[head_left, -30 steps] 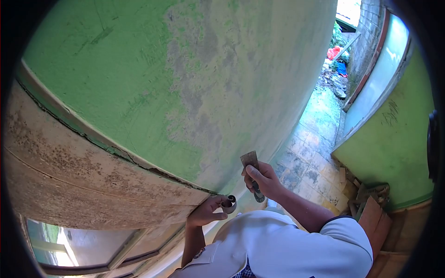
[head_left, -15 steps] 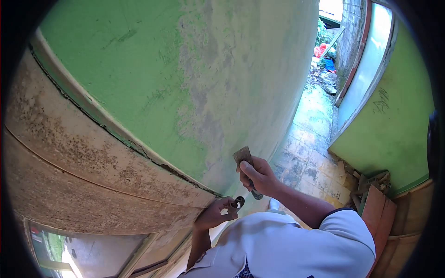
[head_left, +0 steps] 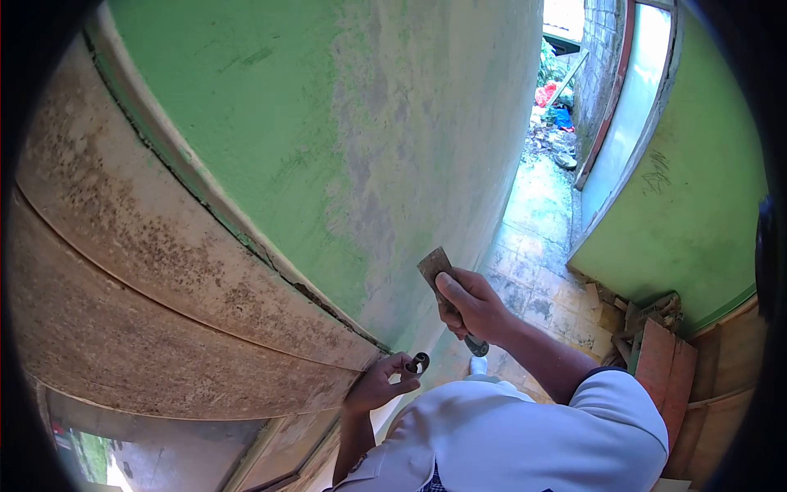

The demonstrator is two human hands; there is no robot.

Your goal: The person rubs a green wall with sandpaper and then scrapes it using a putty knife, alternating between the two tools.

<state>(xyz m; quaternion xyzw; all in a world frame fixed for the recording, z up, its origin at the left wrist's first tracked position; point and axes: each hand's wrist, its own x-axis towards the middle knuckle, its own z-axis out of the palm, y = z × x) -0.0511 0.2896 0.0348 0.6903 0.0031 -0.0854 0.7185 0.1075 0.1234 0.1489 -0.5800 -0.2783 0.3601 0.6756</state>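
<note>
My right hand is closed round a putty knife, its flat worn blade pointing up and toward the wall. The dark handle end shows below the fingers. My left hand, lower and to the left, curls round a small dark rolled-up piece that looks like sandpaper, with its open end facing up. In front of both hands stands the green wall, with a scraped, patchy grey-white strip running down it. The blade overlaps the lower part of that strip in this view.
A stained brown board panel borders the wall on the left, above a window. At right, a tiled floor leads to an outdoor passage. Wood scraps and reddish boards lie by another green wall.
My right hand has shifted slightly right with the putty knife, whose blade now tilts more to the left. The left hand keeps its hold, and the view has turned a little.
</note>
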